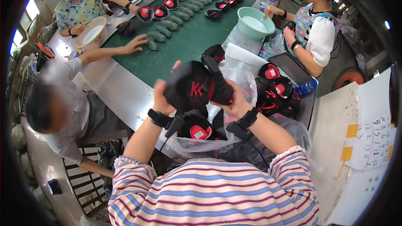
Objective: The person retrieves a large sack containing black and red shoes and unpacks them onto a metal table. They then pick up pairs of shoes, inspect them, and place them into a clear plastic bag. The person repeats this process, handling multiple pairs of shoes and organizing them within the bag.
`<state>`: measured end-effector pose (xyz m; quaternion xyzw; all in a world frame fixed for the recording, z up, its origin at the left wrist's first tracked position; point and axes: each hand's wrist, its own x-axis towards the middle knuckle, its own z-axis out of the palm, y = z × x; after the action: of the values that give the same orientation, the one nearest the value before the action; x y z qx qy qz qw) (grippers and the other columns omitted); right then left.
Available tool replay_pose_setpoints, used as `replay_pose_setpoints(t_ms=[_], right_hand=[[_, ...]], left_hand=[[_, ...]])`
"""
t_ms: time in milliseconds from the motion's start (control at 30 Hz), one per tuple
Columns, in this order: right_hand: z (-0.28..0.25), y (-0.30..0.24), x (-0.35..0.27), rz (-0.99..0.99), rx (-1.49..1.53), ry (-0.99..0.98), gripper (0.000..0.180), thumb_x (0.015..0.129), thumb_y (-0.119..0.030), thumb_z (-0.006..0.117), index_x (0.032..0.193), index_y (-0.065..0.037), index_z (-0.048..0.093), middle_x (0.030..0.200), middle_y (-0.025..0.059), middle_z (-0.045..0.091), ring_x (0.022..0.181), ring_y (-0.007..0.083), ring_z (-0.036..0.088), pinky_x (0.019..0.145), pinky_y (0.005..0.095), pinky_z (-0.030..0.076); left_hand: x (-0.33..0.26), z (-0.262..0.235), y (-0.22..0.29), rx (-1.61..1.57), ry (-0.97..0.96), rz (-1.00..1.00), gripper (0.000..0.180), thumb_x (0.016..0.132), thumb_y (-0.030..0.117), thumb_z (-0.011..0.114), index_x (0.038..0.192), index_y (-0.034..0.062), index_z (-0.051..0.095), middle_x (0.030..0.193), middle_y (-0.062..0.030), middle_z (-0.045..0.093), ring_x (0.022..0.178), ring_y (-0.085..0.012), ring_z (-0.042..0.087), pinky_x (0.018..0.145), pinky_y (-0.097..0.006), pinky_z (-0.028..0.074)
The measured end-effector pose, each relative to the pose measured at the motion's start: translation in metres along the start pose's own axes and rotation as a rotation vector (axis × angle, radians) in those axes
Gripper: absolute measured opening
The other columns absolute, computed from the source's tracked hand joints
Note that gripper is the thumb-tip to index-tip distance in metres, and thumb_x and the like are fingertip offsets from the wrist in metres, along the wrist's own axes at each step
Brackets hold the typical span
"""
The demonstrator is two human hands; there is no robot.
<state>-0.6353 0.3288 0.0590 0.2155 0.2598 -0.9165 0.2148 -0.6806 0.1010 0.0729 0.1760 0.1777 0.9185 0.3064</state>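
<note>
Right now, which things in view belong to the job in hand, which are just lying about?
Likely job: left hand, right hand, black shoe upper between them, piled uppers.

Apparently just lying about: blue bottle, small dark object on floor.

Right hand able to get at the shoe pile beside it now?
Probably not without letting go: the right hand is gripping a black shoe upper. The shoe pile looks close, its top mostly uncovered.

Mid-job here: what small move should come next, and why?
Probably lower the black-and-red footwear toward the green belt: the left hand and right hand hold it raised, and similar pieces stand in rows farther along.
</note>
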Motion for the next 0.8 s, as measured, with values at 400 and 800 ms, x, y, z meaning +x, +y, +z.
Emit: replay_pose_setpoints(t_ms=[400, 800], right_hand=[[-0.015, 0.020, 0.005, -0.674, -1.694, -0.106, 0.051, 0.076, -0.026, 0.065, 0.119, -0.002, 0.050, 0.116, 0.0193, 0.050, 0.112, 0.0339, 0.047, 0.096, 0.0357, 0.037], [-0.040, 0.000, -0.035, 0.069, -2.202, -0.562, 0.051, 0.077, -0.033, 0.062, 0.119, -0.007, 0.050, 0.108, 0.0169, 0.057, 0.095, 0.0316, 0.058, 0.079, 0.0387, 0.047]], left_hand=[[-0.007, -0.026, -0.005, 0.847, 0.195, -0.515, 0.040, 0.079, 0.024, 0.067, 0.109, 0.0006, 0.057, 0.096, -0.0054, 0.061, 0.086, -0.0125, 0.056, 0.075, -0.027, 0.047], [0.050, -0.224, 0.205, 0.935, 1.093, 0.773, 0.047, 0.066, 0.019, 0.077, 0.099, -0.0058, 0.055, 0.093, -0.0128, 0.062, 0.079, -0.0218, 0.061, 0.071, -0.031, 0.049]])
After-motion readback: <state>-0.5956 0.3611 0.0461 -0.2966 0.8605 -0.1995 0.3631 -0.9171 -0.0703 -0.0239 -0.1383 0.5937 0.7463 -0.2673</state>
